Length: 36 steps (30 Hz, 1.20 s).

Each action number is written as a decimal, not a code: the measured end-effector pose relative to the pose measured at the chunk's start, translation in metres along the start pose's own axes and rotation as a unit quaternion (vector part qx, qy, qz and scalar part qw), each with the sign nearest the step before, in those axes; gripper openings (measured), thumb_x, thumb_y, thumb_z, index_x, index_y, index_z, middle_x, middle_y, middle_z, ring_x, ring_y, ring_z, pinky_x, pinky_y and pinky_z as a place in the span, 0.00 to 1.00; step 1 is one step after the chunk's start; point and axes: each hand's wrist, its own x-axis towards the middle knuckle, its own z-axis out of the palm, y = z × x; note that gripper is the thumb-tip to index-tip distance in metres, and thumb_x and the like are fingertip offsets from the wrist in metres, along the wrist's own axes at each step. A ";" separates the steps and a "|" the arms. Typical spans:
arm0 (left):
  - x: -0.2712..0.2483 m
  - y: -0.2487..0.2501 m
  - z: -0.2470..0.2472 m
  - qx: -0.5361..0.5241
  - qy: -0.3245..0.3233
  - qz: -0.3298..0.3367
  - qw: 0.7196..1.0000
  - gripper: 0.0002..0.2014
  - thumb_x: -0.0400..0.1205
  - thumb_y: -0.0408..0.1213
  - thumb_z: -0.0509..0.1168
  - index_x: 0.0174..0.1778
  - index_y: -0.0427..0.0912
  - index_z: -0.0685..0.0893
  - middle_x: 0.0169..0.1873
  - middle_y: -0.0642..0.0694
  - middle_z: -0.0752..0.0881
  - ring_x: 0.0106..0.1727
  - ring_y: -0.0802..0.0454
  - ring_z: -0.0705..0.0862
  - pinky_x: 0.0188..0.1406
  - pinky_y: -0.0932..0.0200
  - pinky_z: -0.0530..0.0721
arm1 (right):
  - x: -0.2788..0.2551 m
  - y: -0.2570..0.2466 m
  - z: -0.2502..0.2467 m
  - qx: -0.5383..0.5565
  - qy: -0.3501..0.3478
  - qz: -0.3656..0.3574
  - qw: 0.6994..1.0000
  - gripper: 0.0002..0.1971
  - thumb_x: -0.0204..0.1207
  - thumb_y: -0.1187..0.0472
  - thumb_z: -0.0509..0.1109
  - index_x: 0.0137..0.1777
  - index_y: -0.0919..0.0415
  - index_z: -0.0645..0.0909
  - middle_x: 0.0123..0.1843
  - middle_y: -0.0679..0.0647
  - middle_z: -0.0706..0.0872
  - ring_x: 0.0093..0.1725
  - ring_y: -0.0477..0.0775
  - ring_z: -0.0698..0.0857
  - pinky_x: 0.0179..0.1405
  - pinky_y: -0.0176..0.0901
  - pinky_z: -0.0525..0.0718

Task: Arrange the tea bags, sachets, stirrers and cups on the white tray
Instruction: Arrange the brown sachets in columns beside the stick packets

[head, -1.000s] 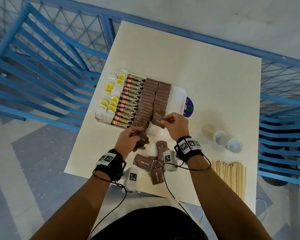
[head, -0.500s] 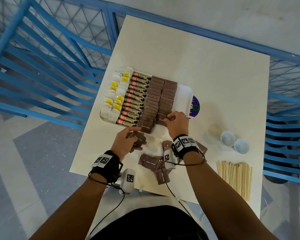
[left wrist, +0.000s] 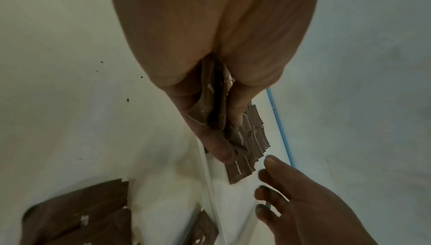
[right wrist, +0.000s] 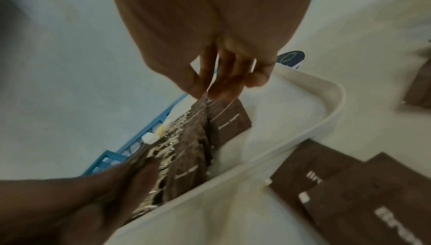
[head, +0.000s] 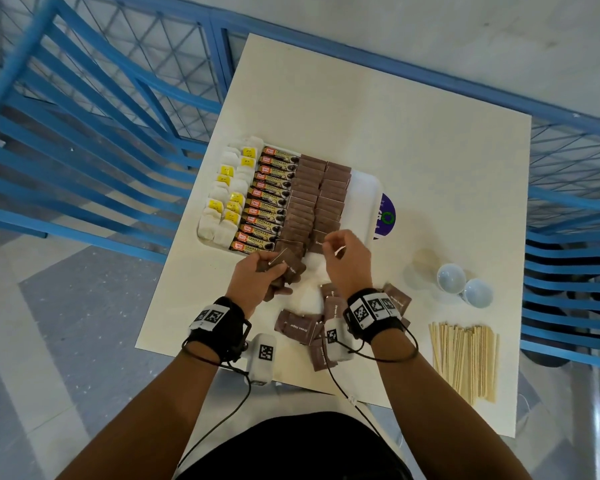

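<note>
The white tray (head: 364,202) holds tea bags (head: 229,202) on the left, a column of granule sachets (head: 271,202), then two columns of brown sugar sachets (head: 312,202). My left hand (head: 278,268) grips a bunch of brown sachets (left wrist: 210,109) at the tray's near edge. My right hand (head: 329,244) pinches the top edge of one brown sachet (right wrist: 229,120), which stands at the near end of the right brown column. Loose brown sachets (head: 298,325) lie on the table under my wrists. Two white cups (head: 450,277) and a pile of wooden stirrers (head: 465,358) are off the tray to the right.
A purple disc (head: 385,216) sticks out from under the tray's right side. The tray's right strip is bare white. A blue metal railing (head: 84,133) runs along the table's left and far sides. The table's near edge is close under my wrists.
My right hand has carried its brown sachet forward and down onto the near end of the right brown column. The left hand keeps its bunch and has hardly moved.
</note>
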 end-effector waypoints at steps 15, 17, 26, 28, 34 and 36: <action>-0.010 0.010 0.011 0.016 0.003 0.004 1.000 0.09 0.90 0.37 0.64 0.55 0.32 0.79 0.47 0.34 0.93 0.45 0.33 0.94 0.47 0.28 0.91 | -0.022 -0.010 0.003 0.008 -0.139 0.000 0.990 0.07 0.77 0.57 0.78 0.53 0.55 0.91 0.46 0.46 0.90 0.47 0.49 0.87 0.55 0.46 0.86; -0.010 0.010 0.010 0.015 0.000 -0.005 1.000 0.12 0.90 0.37 0.63 0.58 0.29 0.79 0.47 0.34 0.93 0.45 0.33 0.94 0.48 0.27 0.90 | -0.017 -0.008 0.000 0.018 -0.123 0.005 0.992 0.07 0.77 0.59 0.78 0.53 0.55 0.92 0.45 0.46 0.91 0.45 0.49 0.88 0.57 0.49 0.88; -0.009 0.006 -0.002 0.036 -0.024 -0.043 0.998 0.15 0.85 0.20 0.58 0.68 0.31 0.76 0.54 0.32 0.91 0.49 0.34 0.93 0.58 0.27 0.86 | 0.010 0.020 -0.011 -0.078 -0.041 0.013 0.996 0.06 0.80 0.57 0.76 0.53 0.56 0.91 0.46 0.47 0.90 0.43 0.43 0.84 0.48 0.27 0.79; -0.009 0.005 -0.004 0.036 -0.032 -0.041 0.998 0.16 0.86 0.18 0.57 0.69 0.30 0.75 0.56 0.30 0.90 0.48 0.37 0.94 0.58 0.29 0.86 | 0.012 0.021 -0.007 -0.086 -0.038 0.007 0.996 0.07 0.79 0.57 0.76 0.54 0.56 0.90 0.44 0.46 0.88 0.42 0.41 0.83 0.42 0.19 0.74; -0.007 -0.003 -0.010 0.023 -0.042 -0.025 0.999 0.17 0.87 0.16 0.56 0.71 0.32 0.74 0.55 0.32 0.91 0.52 0.35 0.93 0.51 0.38 0.92 | 0.018 0.018 0.003 -0.104 -0.017 -0.007 0.994 0.09 0.78 0.58 0.78 0.55 0.59 0.88 0.45 0.50 0.90 0.42 0.45 0.85 0.40 0.20 0.74; -0.008 -0.003 -0.010 0.014 -0.046 -0.022 0.999 0.17 0.88 0.17 0.57 0.71 0.33 0.75 0.54 0.32 0.91 0.52 0.34 0.93 0.49 0.40 0.93 | 0.018 0.018 0.003 -0.103 -0.013 -0.006 0.995 0.09 0.77 0.58 0.78 0.55 0.59 0.87 0.45 0.50 0.89 0.43 0.45 0.86 0.41 0.22 0.76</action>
